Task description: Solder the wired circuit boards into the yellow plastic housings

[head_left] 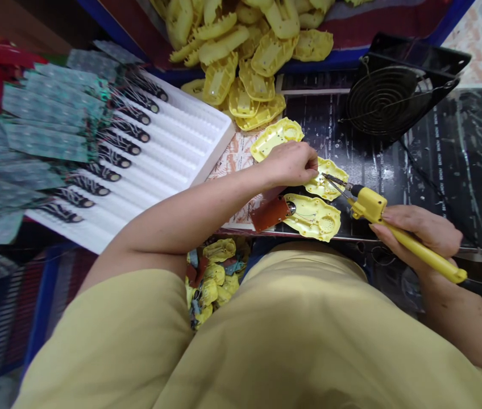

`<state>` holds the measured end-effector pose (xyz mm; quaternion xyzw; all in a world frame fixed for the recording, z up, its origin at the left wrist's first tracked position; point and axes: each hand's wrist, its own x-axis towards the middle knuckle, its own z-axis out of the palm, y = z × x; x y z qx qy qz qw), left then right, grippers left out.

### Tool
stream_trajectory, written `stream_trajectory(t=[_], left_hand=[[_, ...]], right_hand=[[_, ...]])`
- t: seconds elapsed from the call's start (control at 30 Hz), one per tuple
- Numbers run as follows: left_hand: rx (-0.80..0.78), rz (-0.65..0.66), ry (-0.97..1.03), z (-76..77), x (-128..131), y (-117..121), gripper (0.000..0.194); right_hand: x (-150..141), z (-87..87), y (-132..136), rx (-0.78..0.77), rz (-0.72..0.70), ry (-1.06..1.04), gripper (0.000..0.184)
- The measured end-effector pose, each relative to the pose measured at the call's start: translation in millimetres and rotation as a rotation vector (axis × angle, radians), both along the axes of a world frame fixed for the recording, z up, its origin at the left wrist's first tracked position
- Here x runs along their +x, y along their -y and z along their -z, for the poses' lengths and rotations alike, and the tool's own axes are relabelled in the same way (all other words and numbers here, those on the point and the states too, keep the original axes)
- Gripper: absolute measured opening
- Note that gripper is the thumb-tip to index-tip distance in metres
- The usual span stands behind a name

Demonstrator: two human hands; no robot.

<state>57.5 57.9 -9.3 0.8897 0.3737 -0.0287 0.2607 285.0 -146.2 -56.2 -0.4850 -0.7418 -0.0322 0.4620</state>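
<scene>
- At the near edge of the black bench mat (471, 170), your left hand (290, 163) is closed in a pinch on a small yellow plastic shell (328, 180); fingertips sit on its left rim.
- Your right hand (422, 230) is wrapped around the yellow handle of a soldering iron (398, 233), held like a pen; its metal tip rests inside the pinched shell.
- Second shell (315, 216) lies just below the first, open side up, with a brown board (270, 213) touching its left end.
- Handling judgement: shell looks like thin moulded plastic, light, stiff, smooth, probably prone to sliding on the mat. Hold it by the outer rim, away from the tip; heat would likely mark it.
- Iron: hard glossy handle, hot at the front. Keep your grip behind the collar.
- Third shell (277, 136) lies just above your left hand; a heap of shells (245, 51) spills from a bin behind.
- White ribbed tray (190, 142) at left holds green circuit strips (45, 125) in rows.
- Black fan (388, 96) with a wire grille stands at upper right.
</scene>
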Motion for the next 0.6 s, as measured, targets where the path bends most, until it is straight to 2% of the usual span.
stream_trajectory(t=[0.13, 0.27, 0.43, 0.5, 0.6], left_hand=[[-0.008, -0.009, -0.023, -1.1, 1, 1, 0.018], [-0.017, -0.021, -0.015, -1.7, 2, 1, 0.016], [-0.001, -0.022, 0.014, 0.3, 1, 0, 0.012], [0.009, -0.011, 0.024, 2.5, 0, 0, 0.012], [0.001, -0.003, 0.052, 6.3, -1, -2, 0.013]], right_hand=[[5, -5.7, -2, 0.03, -0.073, 0.055, 0.023], [4, -9.6, -3, 0.064, -0.074, 0.061, 0.025], [7, -12.9, -8, 0.073, -0.146, 0.12, 0.027], [11, -12.7, -6, 0.072, -0.121, 0.108, 0.024], [19, -9.5, 2, 0.105, 0.008, 0.042, 0.015]])
